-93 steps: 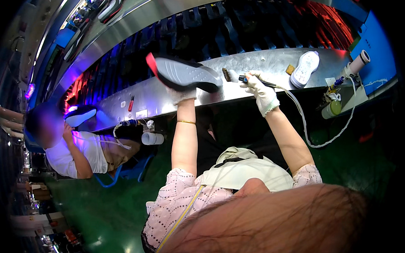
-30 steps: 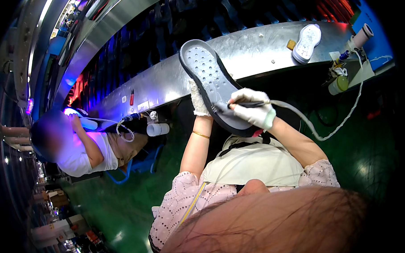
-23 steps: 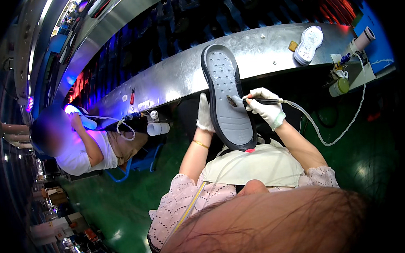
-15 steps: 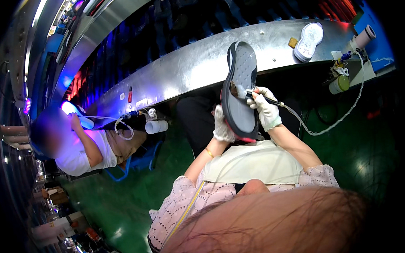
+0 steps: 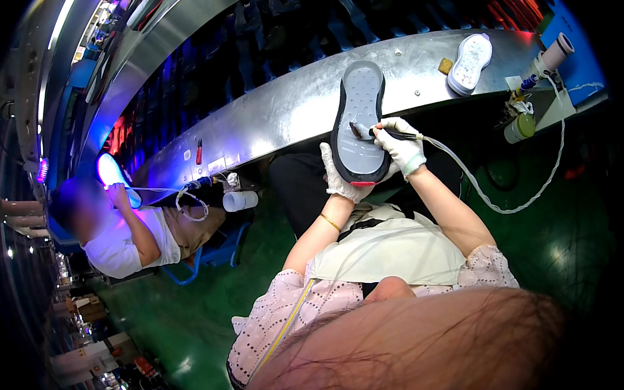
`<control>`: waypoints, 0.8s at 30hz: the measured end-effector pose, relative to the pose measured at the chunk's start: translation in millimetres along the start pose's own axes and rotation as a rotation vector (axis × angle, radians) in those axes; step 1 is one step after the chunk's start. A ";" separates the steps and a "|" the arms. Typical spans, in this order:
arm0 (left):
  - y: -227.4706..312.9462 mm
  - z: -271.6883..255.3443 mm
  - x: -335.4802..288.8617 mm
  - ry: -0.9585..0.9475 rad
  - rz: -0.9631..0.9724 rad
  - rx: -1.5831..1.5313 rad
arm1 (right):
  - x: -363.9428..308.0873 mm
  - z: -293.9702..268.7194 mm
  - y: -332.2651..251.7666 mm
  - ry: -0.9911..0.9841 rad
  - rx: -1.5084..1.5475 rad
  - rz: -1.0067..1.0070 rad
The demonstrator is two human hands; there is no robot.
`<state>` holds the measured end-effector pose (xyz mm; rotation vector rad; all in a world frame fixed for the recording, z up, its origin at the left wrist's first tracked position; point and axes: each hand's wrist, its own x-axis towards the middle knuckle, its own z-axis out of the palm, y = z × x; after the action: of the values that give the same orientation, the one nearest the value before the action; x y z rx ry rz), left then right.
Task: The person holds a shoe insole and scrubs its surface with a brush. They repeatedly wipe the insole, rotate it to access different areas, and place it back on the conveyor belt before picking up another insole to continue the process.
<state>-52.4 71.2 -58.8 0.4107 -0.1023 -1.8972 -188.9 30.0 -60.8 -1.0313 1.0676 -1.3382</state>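
Note:
A grey shoe sole (image 5: 361, 104) with a black rim and a red patch at its near end is held up before me. My left hand (image 5: 341, 176), in a white glove, grips its left side and near end. In my gloved right hand (image 5: 402, 146) is a brush (image 5: 376, 131) with a thin dark handle, closed in the fingers. The dark bristles lie against the sole's inner face, about midway along it. From the handle's end a white tube (image 5: 494, 206) loops off to the right.
A metal bench ledge (image 5: 281, 103) curves ahead, carrying a white sole (image 5: 469, 64), a tan block (image 5: 445, 66) and a red-handled tool (image 5: 199, 151). At right stands a tube fitting with a yellowish cup (image 5: 519, 128). A seated co-worker (image 5: 131, 232) works at left beside a white cup (image 5: 240, 200).
The sole has turned from a tilted edge view to face me more squarely. My right hand and the brush have shifted slightly left across it.

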 end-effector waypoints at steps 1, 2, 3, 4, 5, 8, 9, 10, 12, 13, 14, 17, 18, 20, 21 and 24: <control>-1.2 -4.4 1.7 -0.003 -0.001 -0.006 | 0.3 -2.7 1.2 0.000 0.014 0.050; -2.9 -0.1 1.6 -0.003 0.011 0.025 | 1.4 -2.4 -12.5 0.002 0.028 0.097; -5.4 5.6 -0.1 -0.004 0.022 0.055 | 2.6 -2.2 -22.6 0.004 0.042 0.144; -7.3 9.1 -1.6 -0.006 0.034 0.085 | 5.1 -2.4 -26.2 -0.005 0.060 0.089; -7.6 9.4 -3.3 0.002 0.037 0.113 | 10.5 0.1 -27.3 -0.002 0.177 0.106; -7.6 14.9 -7.3 0.024 0.058 0.196 | 16.9 8.5 -39.3 0.034 0.079 0.014; -7.7 18.0 -7.0 0.007 0.080 0.190 | 15.5 14.4 -37.5 0.043 0.157 0.009; -7.4 20.5 -5.6 -0.010 0.101 0.184 | 12.0 21.9 -35.2 0.025 0.112 -0.130; -3.8 17.8 -1.5 -0.013 0.174 0.258 | 2.6 30.0 -41.4 -0.061 -0.111 -0.359; 1.0 8.1 2.5 -0.140 0.158 0.155 | -3.3 31.2 -45.9 -0.143 -0.063 -0.223; 6.1 5.9 2.9 -0.191 0.130 0.099 | -6.5 31.3 -53.9 -0.191 0.031 -0.072; 13.5 11.5 8.8 -0.243 0.123 -0.121 | -1.1 34.8 -72.0 -0.122 0.183 0.001; 14.0 34.0 3.2 -0.354 0.118 -0.258 | 8.0 34.5 -61.2 -0.063 0.070 -0.100; 16.9 41.6 -1.1 -0.166 0.265 0.139 | 9.4 37.5 -60.6 -0.008 -0.220 -0.339; 16.7 34.4 4.9 -0.132 0.312 0.203 | 4.1 45.7 -58.9 -0.059 0.018 -0.319; 18.6 23.4 11.0 -0.069 0.418 0.412 | -13.8 45.8 -70.5 -0.211 -0.217 -0.383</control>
<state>-46.9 51.4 -34.6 0.5526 -0.5867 -1.4714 -159.2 42.9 18.0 -1.5637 0.8977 -1.3934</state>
